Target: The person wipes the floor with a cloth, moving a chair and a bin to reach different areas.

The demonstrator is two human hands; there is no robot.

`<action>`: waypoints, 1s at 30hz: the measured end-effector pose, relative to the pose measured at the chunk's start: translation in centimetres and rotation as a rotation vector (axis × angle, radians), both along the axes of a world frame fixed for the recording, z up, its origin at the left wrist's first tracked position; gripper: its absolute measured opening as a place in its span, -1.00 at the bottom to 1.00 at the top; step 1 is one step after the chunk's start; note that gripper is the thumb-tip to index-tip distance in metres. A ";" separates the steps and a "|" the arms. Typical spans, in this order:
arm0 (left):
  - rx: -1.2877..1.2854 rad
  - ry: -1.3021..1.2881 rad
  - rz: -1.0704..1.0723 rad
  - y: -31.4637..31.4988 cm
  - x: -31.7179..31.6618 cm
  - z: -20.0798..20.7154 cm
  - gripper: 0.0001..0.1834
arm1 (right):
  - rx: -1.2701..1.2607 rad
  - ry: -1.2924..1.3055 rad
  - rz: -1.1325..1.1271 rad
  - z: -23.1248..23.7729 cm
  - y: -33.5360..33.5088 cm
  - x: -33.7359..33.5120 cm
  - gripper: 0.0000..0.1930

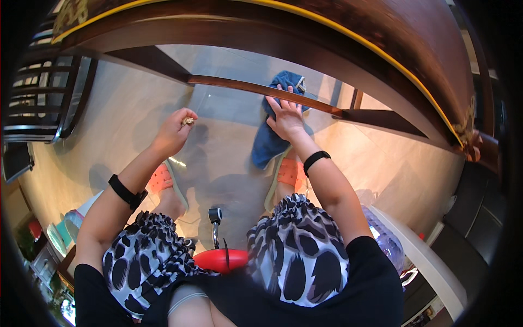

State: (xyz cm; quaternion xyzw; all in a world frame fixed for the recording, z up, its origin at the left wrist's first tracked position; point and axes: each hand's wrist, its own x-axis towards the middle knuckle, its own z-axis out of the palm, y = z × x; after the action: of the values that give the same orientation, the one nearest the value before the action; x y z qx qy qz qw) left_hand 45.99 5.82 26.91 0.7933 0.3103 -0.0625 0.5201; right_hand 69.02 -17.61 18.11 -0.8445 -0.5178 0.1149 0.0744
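Hands and cloth beside dark wooden furniture (229, 27), viewed from above. The left hand (174, 133), at left of centre, has its fingers closed around a small, crumpled, pale object (188, 121), its kind too small to tell, above the light floor (131, 103). The right hand (287, 120) reaches forward with fingers spread across a low wooden bar (229, 86) and the blue cloth (267, 147), which shows on both sides of that bar; whether the cloth is wrapped around it cannot be told. Orange-strapped sandals (162, 179) and a red seat (220, 260) lie nearer the body.
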 end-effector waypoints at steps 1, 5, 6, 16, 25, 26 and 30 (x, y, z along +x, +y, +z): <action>0.028 -0.021 -0.048 -0.3 0.1 0.1 -0.86 | -0.008 -0.046 -0.119 -0.1 -0.5 0.1 -0.31; 0.103 0.016 -0.122 -0.6 -0.3 0.8 -0.86 | -0.047 -0.021 -0.518 -1.6 -4.5 -1.0 -0.31; 0.109 0.027 -0.112 -0.5 -0.3 1.2 -0.86 | 0.051 -0.053 -0.546 -1.7 -5.9 -1.2 -0.31; 0.176 0.053 0.284 3.5 4.6 8.9 -0.40 | 0.235 0.150 -0.661 -1.5 -9.6 -0.6 -0.46; 0.241 -0.448 0.453 7.5 4.1 6.7 -0.42 | 0.625 -0.049 -0.678 7.2 -13.3 1.0 -0.22; 0.173 -0.239 0.522 6.8 4.4 9.2 -0.41 | 0.758 -0.087 -0.694 10.4 -13.0 1.4 -0.16; 0.034 -0.503 0.493 7.9 2.9 4.8 -0.49 | 1.051 0.032 -0.803 16.4 -10.0 3.1 -0.30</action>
State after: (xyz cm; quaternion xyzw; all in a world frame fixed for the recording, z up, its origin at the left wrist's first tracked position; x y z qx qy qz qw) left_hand 48.85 13.71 31.76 0.6936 0.3557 0.2677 0.5664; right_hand 72.09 -27.61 34.54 -0.8214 -0.1487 -0.1771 0.5214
